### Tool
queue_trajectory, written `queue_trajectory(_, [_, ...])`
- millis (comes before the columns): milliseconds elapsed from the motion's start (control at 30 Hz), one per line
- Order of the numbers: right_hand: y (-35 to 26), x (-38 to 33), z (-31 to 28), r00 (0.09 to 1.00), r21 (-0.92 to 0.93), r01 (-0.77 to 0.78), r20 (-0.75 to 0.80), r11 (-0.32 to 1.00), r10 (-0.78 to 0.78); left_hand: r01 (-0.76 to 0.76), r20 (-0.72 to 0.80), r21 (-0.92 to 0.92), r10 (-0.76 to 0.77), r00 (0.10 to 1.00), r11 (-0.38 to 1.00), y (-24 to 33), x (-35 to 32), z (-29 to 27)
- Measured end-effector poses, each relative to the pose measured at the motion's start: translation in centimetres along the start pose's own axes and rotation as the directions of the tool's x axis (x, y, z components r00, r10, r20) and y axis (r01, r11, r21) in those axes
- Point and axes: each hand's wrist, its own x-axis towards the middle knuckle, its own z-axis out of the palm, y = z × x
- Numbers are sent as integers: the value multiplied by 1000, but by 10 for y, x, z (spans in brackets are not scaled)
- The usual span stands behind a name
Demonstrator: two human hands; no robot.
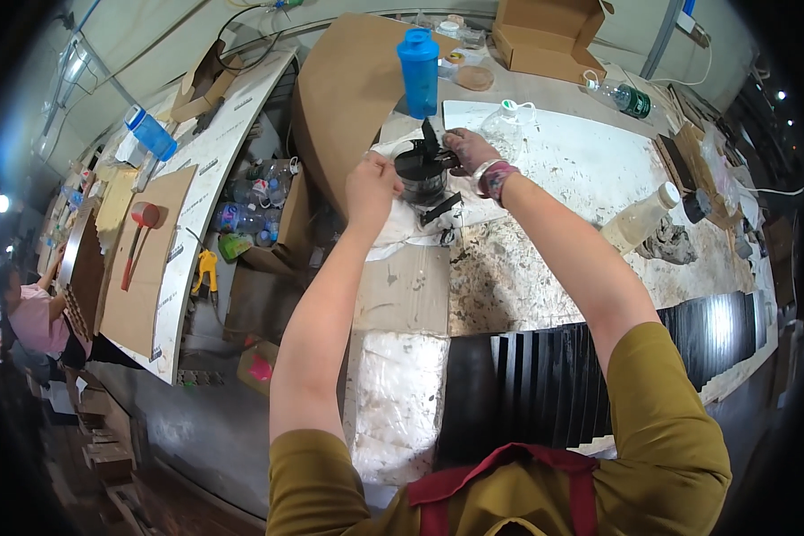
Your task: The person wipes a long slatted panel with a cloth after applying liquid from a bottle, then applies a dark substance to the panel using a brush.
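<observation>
A dark round tub [422, 181] with black contents stands on a crumpled white cloth [400, 230] in front of me. My left hand [372, 186] is closed at its left rim, fingertips pinched against the edge. On the opposite side my right hand [473, 154], smudged dark and with bands at the wrist, curls around a black flat tool [430, 137] whose end rises over the tub. Its grip is partly hidden. Another black flat piece [440, 209] lies on the cloth just below the tub.
Behind the tub stand a blue shaker bottle [419, 73] and a clear jug [506, 125]. A cloudy bottle [640, 217] sits right, near a grey lump [668, 241]. Black slats [545, 384] lie nearer me. On the left table rests a red mallet [143, 219]; a person [40, 313] is beyond.
</observation>
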Motion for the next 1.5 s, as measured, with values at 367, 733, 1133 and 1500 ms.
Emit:
queue_trajectory(367, [11, -18, 3, 931, 612, -344, 125, 712, 342, 383, 65, -707, -484, 872, 594, -7, -6, 3])
queue_trajectory(733, [1, -23, 13, 921, 607, -361, 110, 708, 375, 345, 51, -769, -485, 873, 539, -21, -12, 27])
queue_trajectory(1133, [-10, -29, 11, 998, 62, 59, -14, 996, -58, 22, -117, -84, -32, 993, 996, 7, -12, 8])
queue_trajectory(1500, [-6, -30, 4, 988, -56, -60, 141, 997, 67, -205, -88, 468, 276, 957, 860, -1, -1, 3])
